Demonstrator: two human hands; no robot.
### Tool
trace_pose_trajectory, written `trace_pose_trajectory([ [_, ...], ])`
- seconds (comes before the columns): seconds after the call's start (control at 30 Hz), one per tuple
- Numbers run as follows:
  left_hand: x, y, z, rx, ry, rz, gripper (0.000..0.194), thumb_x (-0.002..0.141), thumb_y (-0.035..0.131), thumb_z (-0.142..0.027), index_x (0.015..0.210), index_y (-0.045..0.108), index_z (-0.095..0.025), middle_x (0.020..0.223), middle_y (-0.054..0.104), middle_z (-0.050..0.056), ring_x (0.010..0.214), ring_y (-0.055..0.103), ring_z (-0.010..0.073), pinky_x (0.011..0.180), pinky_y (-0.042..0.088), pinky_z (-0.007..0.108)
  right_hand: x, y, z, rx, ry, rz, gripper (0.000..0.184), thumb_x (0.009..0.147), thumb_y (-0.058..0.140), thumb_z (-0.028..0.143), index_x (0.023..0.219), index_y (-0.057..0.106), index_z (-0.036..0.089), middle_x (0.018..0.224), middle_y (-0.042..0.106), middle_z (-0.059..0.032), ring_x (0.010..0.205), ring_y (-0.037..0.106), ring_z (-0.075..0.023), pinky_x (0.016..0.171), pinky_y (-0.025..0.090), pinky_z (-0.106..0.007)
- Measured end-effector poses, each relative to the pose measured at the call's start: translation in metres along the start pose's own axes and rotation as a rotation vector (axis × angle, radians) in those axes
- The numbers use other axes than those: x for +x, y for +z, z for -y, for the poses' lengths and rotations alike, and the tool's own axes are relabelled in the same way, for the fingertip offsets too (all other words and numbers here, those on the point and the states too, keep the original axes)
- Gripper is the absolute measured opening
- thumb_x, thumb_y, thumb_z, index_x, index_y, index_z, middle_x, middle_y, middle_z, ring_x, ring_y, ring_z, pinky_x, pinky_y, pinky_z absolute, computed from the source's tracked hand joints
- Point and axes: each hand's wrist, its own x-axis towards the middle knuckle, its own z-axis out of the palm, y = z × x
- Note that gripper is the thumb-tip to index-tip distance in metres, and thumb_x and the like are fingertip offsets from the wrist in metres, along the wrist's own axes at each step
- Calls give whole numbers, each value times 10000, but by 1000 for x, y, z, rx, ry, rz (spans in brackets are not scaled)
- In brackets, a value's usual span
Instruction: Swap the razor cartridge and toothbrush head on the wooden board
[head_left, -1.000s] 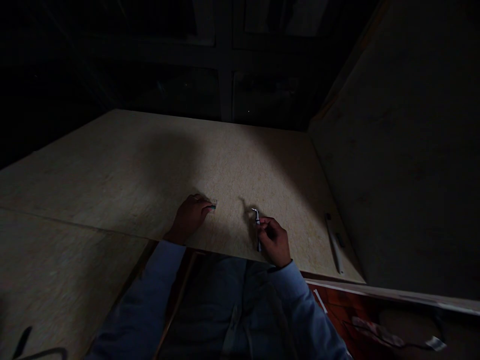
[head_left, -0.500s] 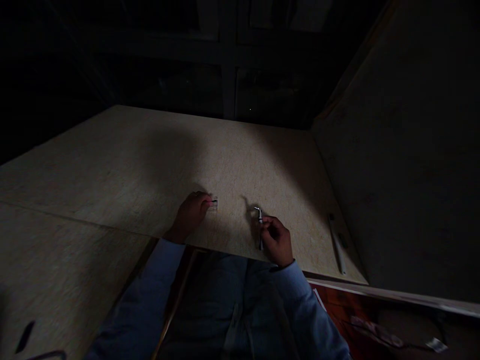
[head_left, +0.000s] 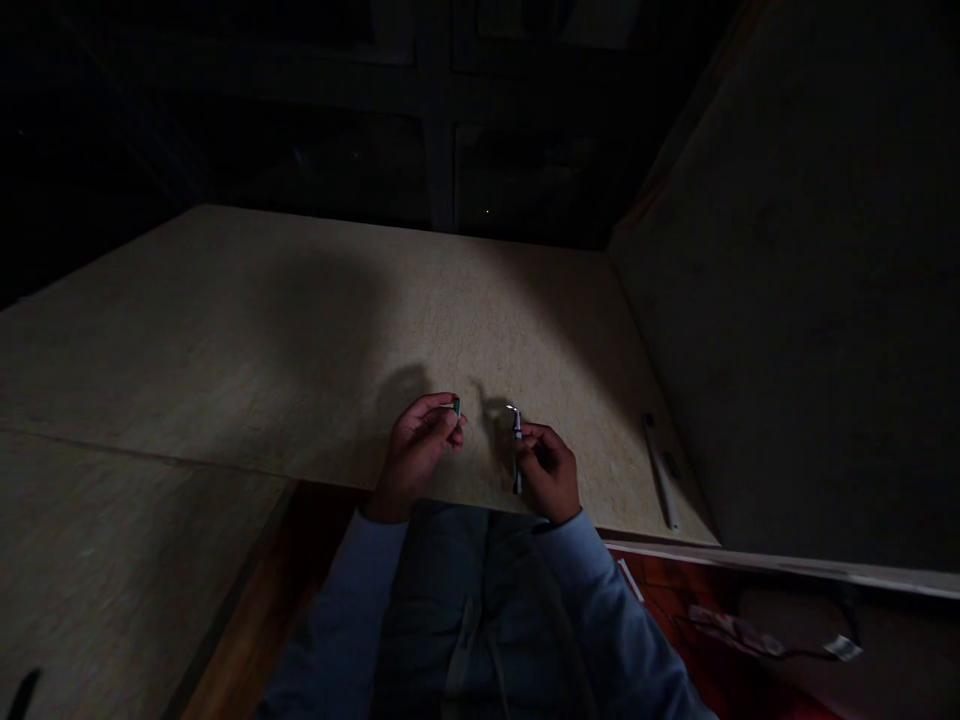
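Note:
My left hand [head_left: 420, 440] is raised a little above the table, closed in a pinch with the thumb facing up. Between its fingertips is a small green piece [head_left: 457, 407], too small and dark to name more exactly. My right hand [head_left: 551, 470] grips a slim, dark-handled tool [head_left: 517, 452], held upright in front of me. Its shiny metal tip [head_left: 513, 408] bends to the left and touches nothing. A short gap separates the tool from the left fingertips.
The pale table [head_left: 450, 310] ends in front of my lap. A long white-handled object [head_left: 661, 475] lies near its right edge, with a small dark item [head_left: 671, 465] beside it. A dark panel [head_left: 810, 330] rises on the right. The light is dim.
My left hand has lifted off the table and come right, towards the tool, with the green piece turned upright in its fingers. My right hand stays almost still with the tool.

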Motion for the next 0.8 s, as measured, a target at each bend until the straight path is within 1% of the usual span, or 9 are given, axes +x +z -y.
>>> trace_pose_trajectory([
  [0.17, 4, 18, 28, -166, -118, 41, 527, 653, 903, -371, 1062, 656, -148, 789, 678, 19, 540, 571, 80, 471, 403, 195, -1, 1, 4, 82, 15, 16, 215, 828, 673, 365, 964, 685, 199, 690, 630, 4, 612, 576, -145, 592, 458, -262],
  [0.23, 8, 21, 35, -209, -134, 52, 517, 673, 893, -347, 1092, 661, -153, 815, 675, 22, 553, 570, 76, 485, 403, 195, -1, 2, 4, 121, 17, 27, 204, 834, 670, 368, 953, 676, 203, 681, 618, 6, 603, 556, -141, 584, 444, -259],
  [0.33, 13, 23, 43, -258, -120, 50, 464, 711, 866, -327, 1095, 675, -152, 825, 671, 31, 601, 577, 81, 543, 434, 205, -2, 2, 1, 182, 23, 46, 202, 828, 678, 373, 940, 665, 206, 707, 611, 1, 630, 544, -143, 594, 434, -261],
  [0.5, 17, 22, 49, -296, -146, 51, 423, 710, 858, -293, 1072, 690, -153, 817, 658, 33, 615, 562, 92, 549, 433, 216, -3, 1, -3, 341, 107, 12, 226, 794, 708, 406, 844, 621, 204, 701, 536, 15, 632, 504, -135, 593, 423, -259],
  [0.63, 16, 21, 50, -341, -196, 60, 429, 687, 877, -281, 1050, 693, -145, 788, 611, 9, 573, 502, 56, 535, 407, 194, -2, 1, 2, 480, 177, -3, 268, 779, 715, 435, 833, 569, 216, 669, 545, 24, 588, 498, -131, 553, 416, -249],
  [0.7, 15, 22, 50, -324, -196, 64, 445, 683, 889, -316, 1037, 694, -130, 759, 580, -9, 537, 452, 28, 516, 375, 174, -2, 1, 6, 498, 205, 1, 278, 775, 707, 443, 827, 550, 220, 642, 552, 30, 533, 462, -115, 506, 384, -230],
  [0.8, 14, 25, 51, -254, -163, 79, 458, 673, 896, -369, 999, 688, -125, 719, 568, -28, 479, 390, 3, 465, 308, 158, -1, 1, 12, 478, 240, -22, 275, 763, 687, 446, 825, 541, 222, 583, 513, 54, 451, 379, -90, 434, 309, -204],
])
